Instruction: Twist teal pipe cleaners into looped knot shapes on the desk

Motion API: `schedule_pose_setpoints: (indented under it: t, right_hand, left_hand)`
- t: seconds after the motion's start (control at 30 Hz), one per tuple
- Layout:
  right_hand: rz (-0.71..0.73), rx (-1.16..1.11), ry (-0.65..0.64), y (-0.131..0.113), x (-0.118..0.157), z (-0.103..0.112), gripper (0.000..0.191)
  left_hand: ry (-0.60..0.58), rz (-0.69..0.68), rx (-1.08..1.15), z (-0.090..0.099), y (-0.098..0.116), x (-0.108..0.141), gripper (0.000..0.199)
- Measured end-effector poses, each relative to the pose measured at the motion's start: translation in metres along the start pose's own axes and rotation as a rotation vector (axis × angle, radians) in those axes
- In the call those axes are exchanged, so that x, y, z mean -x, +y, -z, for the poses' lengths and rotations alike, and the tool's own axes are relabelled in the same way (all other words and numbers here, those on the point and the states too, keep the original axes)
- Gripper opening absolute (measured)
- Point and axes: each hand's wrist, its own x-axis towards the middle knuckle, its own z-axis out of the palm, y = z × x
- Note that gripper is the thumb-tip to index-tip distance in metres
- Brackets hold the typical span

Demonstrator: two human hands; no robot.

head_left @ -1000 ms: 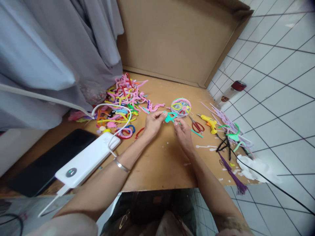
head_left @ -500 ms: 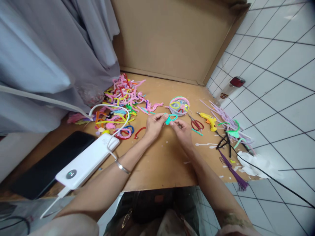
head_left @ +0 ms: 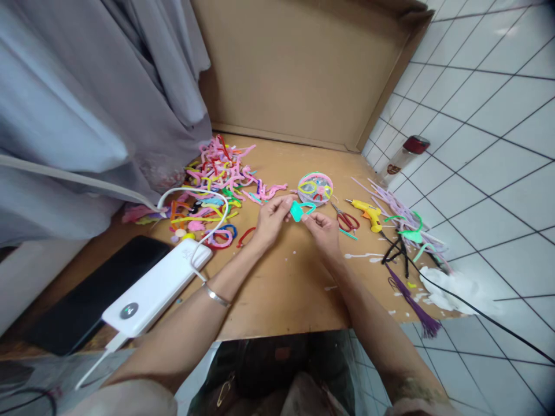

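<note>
Teal pipe-cleaner loop with a small teal felt piece [head_left: 299, 210] sits pinched between both hands just above the brown cardboard work surface [head_left: 281, 283], near its middle. Left hand [head_left: 271, 218] closes thumb and fingers on the loop's left end; right hand [head_left: 323, 229] grips the right end with its fingertips. A silver bangle [head_left: 213, 294] circles the left wrist. Just beyond the hands lies a round clear lid holding curled yellow and pink pipe cleaners [head_left: 315, 188]. Red-handled scissors [head_left: 346, 219] lie just right of the right hand, with a yellow glue gun [head_left: 368, 214] beside them. A heap of pink, yellow and red pipe-cleaner pieces [head_left: 217, 179] spreads to the left. A white power bank [head_left: 156, 287] rests near the left forearm, beside a black phone [head_left: 87, 300].
</note>
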Motion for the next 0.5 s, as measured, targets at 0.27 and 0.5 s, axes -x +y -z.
schedule_pose_setpoints:
  t: [0.27, 0.5]
  right_hand:
    - [0.037, 0.039, -0.046, -0.002, 0.004, -0.004, 0.033]
    - [0.042, -0.015, -0.033, -0.003, 0.004, -0.003, 0.036]
  left_hand:
    - [0.133, -0.028, -0.067, -0.005, 0.001, 0.006, 0.045]
    - [0.099, 0.071, 0.089, -0.013, 0.006, 0.01, 0.046]
